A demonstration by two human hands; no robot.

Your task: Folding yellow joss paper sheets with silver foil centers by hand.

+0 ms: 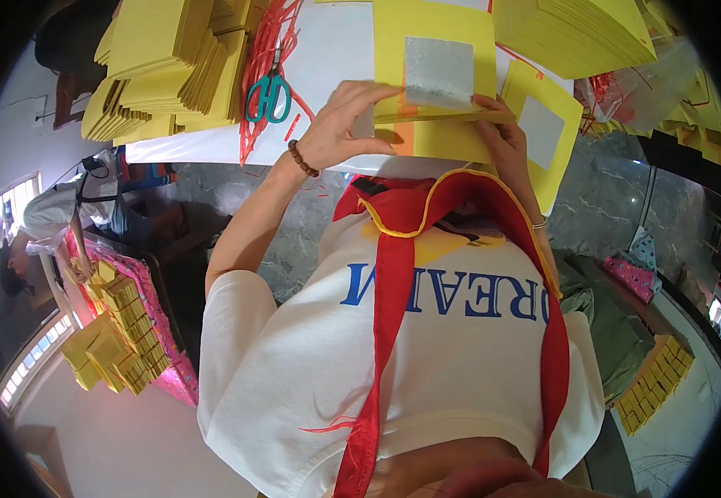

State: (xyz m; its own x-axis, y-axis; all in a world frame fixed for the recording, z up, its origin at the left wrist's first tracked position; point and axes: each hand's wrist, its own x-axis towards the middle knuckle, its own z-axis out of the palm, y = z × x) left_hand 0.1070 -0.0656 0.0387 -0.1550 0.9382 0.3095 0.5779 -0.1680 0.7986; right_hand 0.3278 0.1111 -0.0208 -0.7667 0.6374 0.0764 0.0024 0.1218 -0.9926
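Note:
Over the near edge of the white-covered table, my two hands are at a thin bundle of yellow paper (439, 118), seen almost edge-on. My right hand (505, 141) pinches its right end between fingers and thumb. At the left end, my left hand (339, 124) has its fingers and thumb spread apart, fingertips near the paper. Just behind lies yellow paper with a silver square (439, 70) and an orange strip (408, 104). To the right of my right hand, another yellow sheet with a silver square (541, 131) lies slanted and overhangs the table edge.
Teal-handled scissors (269, 98) rest on red strings (254, 133) left of my hands. Yellow paper stacks (161, 50) stand at the left, another stack (576, 33) at the far right. A clear plastic bag (651, 83) lies beyond. Another person (86, 199) works at the left beside bundled yellow paper (128, 324).

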